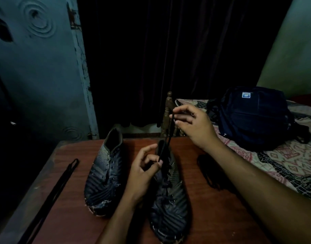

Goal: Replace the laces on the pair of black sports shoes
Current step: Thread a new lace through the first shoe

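My right hand (191, 127) pinches the lace (168, 138) ends high above the laced shoe (168, 196) (toe toward the desk's (221, 217) near edge), the lace running almost straight down to my left hand (144, 171), which pinches it just above the tongue

The only label in sight is a small blue-and-white patch (246, 95) sewn near the top of the dark backpack (253, 117), which lies at about two o'clock from the shoes. Its print is too small and blurred to read. Nothing else in the head view carries any legible text, brand, number or sign.
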{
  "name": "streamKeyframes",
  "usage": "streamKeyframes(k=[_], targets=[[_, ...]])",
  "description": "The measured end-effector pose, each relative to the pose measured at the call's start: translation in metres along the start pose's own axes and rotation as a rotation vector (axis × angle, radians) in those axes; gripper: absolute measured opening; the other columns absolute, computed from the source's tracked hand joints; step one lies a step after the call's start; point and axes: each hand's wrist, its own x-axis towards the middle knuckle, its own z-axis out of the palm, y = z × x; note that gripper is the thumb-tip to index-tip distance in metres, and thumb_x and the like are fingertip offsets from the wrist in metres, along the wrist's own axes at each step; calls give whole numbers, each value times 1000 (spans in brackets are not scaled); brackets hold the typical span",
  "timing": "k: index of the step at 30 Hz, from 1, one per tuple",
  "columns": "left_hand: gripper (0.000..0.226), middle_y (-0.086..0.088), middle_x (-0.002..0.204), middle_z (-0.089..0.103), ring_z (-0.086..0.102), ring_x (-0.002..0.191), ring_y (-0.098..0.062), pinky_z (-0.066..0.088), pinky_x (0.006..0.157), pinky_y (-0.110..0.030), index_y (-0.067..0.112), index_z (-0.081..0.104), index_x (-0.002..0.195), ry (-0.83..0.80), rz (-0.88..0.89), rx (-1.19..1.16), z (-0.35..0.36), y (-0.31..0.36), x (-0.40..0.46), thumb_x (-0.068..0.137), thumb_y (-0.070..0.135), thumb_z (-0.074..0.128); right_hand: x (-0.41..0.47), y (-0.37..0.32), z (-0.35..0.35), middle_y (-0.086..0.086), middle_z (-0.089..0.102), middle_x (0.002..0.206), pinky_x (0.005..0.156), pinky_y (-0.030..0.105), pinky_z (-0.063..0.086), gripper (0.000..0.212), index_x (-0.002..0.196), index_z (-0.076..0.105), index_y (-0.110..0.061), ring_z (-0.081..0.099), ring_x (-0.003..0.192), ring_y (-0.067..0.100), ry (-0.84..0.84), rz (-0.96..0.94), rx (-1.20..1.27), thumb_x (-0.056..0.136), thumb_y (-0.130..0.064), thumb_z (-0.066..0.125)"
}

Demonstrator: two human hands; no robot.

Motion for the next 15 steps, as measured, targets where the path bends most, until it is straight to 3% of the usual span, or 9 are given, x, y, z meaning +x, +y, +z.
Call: streamKeyframes(k=[2,6,9,11,13,15], targets=[[53,6,79,60,60,79,-10,51,78,-22,20,60,134,15,-2,54,0,-3,1,84,10,73,1,-5,1,3,70,105,91,29,57,33,106,62,-9,70,109,14,20,16,107,88,19,59],[45,10,72,57,59,72,-5,50,73,-20,28,65,129,94,11,152,0,-7,3,91,5,75,9,-26,11,15,66,112,89,32,57,31,112,59,3,71,110,20,34,-3,278,88,21,57],[32,17,62,59,58,63,2,47,66,-15,25,70,119,104,0,121,4,-2,0,94,5,71,12,-42,28,16,62,114,87,40,59,30,113,57,3,72,104,23,-121,17,407,91,22,52],[20,6,67,63,61,68,-7,49,70,-26,27,77,108,125,-2,117,4,0,0,96,12,71,11,-50,41,17,61,113,83,43,61,27,109,57,0,72,99,23,-269,47,458,93,21,50],[8,-10,87,73,69,87,-21,54,85,-40,25,78,100,168,13,133,2,1,1,96,24,72,11,-54,51,17,63,109,80,40,62,25,105,58,-2,73,93,22,-366,48,417,94,19,51],[17,-9,104,75,70,105,-31,55,98,-53,24,76,102,237,9,141,-3,0,2,95,37,69,12,-50,53,14,67,104,77,36,61,26,101,61,-8,73,89,23,-385,25,280,93,16,55]])
